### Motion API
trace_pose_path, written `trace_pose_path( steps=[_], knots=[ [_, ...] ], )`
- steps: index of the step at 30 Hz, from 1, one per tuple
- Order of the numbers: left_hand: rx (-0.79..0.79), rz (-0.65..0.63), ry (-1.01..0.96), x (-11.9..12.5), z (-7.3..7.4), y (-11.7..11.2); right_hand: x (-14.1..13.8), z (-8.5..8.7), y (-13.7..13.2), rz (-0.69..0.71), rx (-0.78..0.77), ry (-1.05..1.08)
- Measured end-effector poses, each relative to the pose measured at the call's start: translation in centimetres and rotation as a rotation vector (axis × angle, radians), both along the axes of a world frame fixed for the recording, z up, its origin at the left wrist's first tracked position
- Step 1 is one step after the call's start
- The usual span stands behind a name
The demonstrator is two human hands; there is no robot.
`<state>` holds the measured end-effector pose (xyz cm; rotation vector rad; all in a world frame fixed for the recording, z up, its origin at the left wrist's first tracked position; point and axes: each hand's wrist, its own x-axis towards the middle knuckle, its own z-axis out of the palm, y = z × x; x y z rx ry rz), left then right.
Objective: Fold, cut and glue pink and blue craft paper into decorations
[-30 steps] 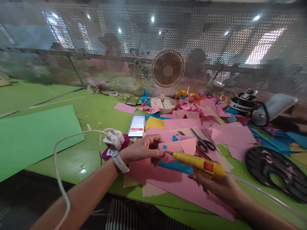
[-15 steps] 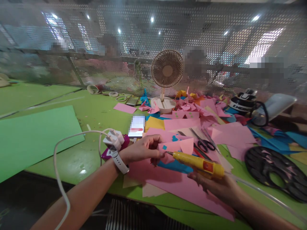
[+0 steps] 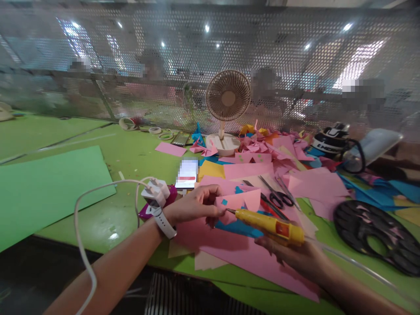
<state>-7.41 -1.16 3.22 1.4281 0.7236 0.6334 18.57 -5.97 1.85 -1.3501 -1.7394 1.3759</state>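
Note:
My left hand [image 3: 203, 204], with a white watch on its wrist, pinches a small cut piece of pink paper [image 3: 234, 202] carrying blue bits. My right hand [image 3: 292, 251] is wrapped round a yellow hot glue gun [image 3: 271, 223] from below; most of its fingers are hidden. The gun's thin metal tip points left, close to the left fingertips and the paper's lower edge. Whether it touches the paper, I cannot tell. A translucent strand [image 3: 354, 264] trails from the gun's rear. Beneath both hands lie a large pink sheet [image 3: 262, 262] and blue paper [image 3: 239, 227].
Black-handled scissors [image 3: 282, 199] lie just beyond the gun. A lit phone [image 3: 187, 173] and white plug adapters [image 3: 155, 192] are at left, with a looping cable. Behind stand a fan [image 3: 229, 96] and heaped paper shapes. A black tray [image 3: 377, 236] lies right, below a bottle [image 3: 331, 139].
The pink piece and the glue gun have shifted very slightly to the left in view. Both hands keep the same grip.

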Motion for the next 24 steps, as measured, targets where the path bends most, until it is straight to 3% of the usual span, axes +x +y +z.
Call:
trace_pose_path(
  steps=[6, 11, 19, 24],
  knots=[
    [-0.005, 0.002, 0.000, 0.1, 0.0, 0.0, 0.2, -1.1, -0.1, -0.072, -0.016, -0.018],
    [-0.006, 0.010, 0.001, 0.1, 0.1, 0.0, 0.0, -1.0, -0.1, -0.055, 0.010, 0.000],
    [-0.001, 0.072, 0.009, 0.0, -0.1, 0.1, 2.0, 1.2, 1.6, 0.030, 0.026, 0.387],
    [0.008, 0.074, -0.002, 0.2, -0.1, 0.0, 5.4, 3.6, 3.5, -0.289, 0.193, 0.630]
  ],
)
